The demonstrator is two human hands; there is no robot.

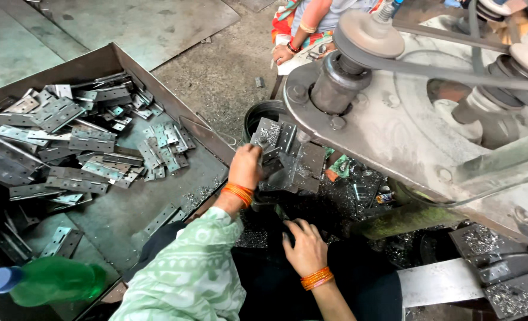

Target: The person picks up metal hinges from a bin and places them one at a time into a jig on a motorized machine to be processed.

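My left hand, with orange bangles at the wrist, is closed on a grey metal hinge plate held against the dark metal fixture under the machine. Metal shavings lie on the fixture. My right hand, also with orange bangles, rests lower down with curled fingers on a dark surface strewn with shavings; I cannot tell whether it holds anything. A pale green patterned sleeve covers my left arm.
A large metal tray at left holds several hinge plates. A green bottle with a blue cap lies at its near corner. A belt-driven drilling machine fills the right. Another person's hand is at top centre.
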